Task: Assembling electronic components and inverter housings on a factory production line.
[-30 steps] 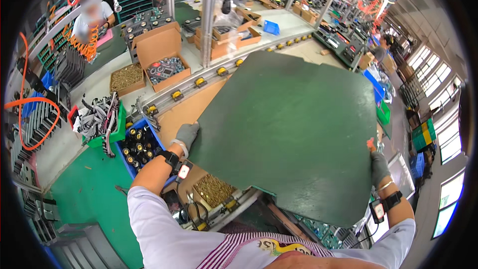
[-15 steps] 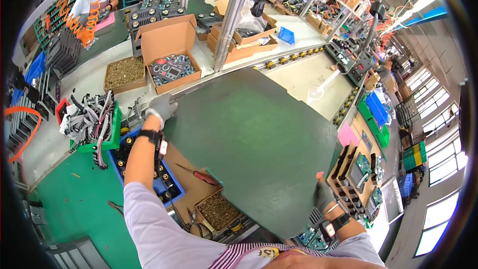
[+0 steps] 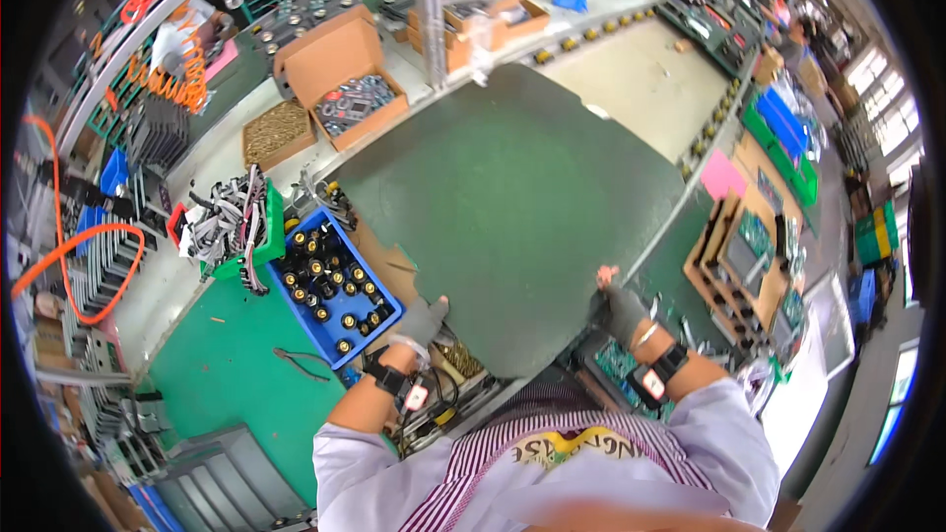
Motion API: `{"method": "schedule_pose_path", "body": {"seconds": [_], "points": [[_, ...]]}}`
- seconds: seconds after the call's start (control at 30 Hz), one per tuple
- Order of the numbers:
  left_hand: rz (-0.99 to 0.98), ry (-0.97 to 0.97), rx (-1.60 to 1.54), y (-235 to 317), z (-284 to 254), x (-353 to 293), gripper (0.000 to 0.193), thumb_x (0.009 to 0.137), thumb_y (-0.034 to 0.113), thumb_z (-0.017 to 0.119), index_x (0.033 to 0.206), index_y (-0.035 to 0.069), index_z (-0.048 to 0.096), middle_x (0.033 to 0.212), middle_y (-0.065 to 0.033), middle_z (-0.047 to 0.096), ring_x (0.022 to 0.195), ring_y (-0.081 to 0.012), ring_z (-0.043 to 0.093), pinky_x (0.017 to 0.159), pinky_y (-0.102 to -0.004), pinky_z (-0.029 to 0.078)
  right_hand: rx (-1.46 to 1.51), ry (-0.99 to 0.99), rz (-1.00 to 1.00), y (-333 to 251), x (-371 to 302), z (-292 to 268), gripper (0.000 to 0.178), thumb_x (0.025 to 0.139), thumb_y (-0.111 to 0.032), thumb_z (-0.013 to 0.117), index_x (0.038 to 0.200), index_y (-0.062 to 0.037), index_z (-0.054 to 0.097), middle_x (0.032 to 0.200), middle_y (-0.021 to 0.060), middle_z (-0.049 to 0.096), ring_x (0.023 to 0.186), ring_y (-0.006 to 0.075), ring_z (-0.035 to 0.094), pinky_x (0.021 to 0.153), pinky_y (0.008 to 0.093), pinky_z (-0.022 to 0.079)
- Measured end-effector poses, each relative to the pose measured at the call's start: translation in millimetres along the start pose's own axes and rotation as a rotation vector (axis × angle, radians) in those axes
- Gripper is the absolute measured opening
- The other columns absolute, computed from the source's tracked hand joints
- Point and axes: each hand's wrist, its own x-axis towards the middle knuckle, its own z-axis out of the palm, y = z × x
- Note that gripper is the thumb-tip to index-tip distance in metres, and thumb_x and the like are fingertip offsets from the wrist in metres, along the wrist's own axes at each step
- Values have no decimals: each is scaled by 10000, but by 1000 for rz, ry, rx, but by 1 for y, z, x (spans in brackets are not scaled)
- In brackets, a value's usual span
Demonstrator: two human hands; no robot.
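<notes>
A large dark green board [image 3: 503,217], flat with rounded corners, lies in front of my body over the workbench. My left hand [image 3: 424,321], in a grey glove, grips its near left edge with the thumb on top. On the near right edge, my right hand [image 3: 623,311] closes around the board, its bare fingertips showing. The fingers under the board are hidden on both sides. Below my left hand, a box of small brass-coloured parts [image 3: 459,359] is partly covered. Beside my right wrist lie green circuit boards [image 3: 613,363].
At left stand a blue crate [image 3: 392,319] of black parts and a green bin [image 3: 275,222] of cables. Pliers [image 3: 301,365] lie on the green surface. An open carton [image 3: 340,44] stands beyond the board. Stacked trays [image 3: 731,266] of circuit boards are at right.
My left hand has moved from the board's far left side to its near left edge. The board has shifted away from my body, and the view has turned. My right hand still holds the right edge.
</notes>
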Motion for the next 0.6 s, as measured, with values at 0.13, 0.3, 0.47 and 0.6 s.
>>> {"method": "schedule_pose_path", "body": {"seconds": [0.13, 0.3, 0.47, 0.6], "points": [[133, 107, 859, -1, -5, -5, 371, 799, 307, 511, 909, -47, 527, 736, -177, 602, 715, -360, 586, 653, -440, 443, 30, -233, -14, -30, -35, 11, 190, 809, -96, 527, 972, -2, 500, 866, 102, 571, 775, 202, 585, 718, 324, 492], [526, 42, 1333, 5, 37, -4, 569, 726, 382, 559, 1186, 73, 425, 1297, -172, 327, 1192, -360, 281, 978, -461, 228, -457, -335, -520, -122, -127, -18, 369, 854, -186, 474, 1150, 34, 458, 915, 124, 595, 787, 189, 600, 698, 314, 517], [586, -174, 1657, -19, 75, -4, 736, 733, 466, 522, 1300, 57, 290, 1360, -191, 205, 1265, -374, 134, 1025, -502, 63, -483, 342, -713, -170, -189, -126, 322, 823, -141, 480, 1107, 11, 489, 900, 94, 579, 733, 149, 598, 629, 265, 520], [545, -200, 1787, -19, 77, -7, 750, 738, 473, 516, 1288, 17, 291, 1356, -196, 213, 1268, -372, 133, 1023, -489, 77, -429, 656, -691, -175, -209, -244, 349, 783, -154, 517, 1103, -15, 505, 840, 89, 586, 670, 145, 584, 571, 263, 503]]}}
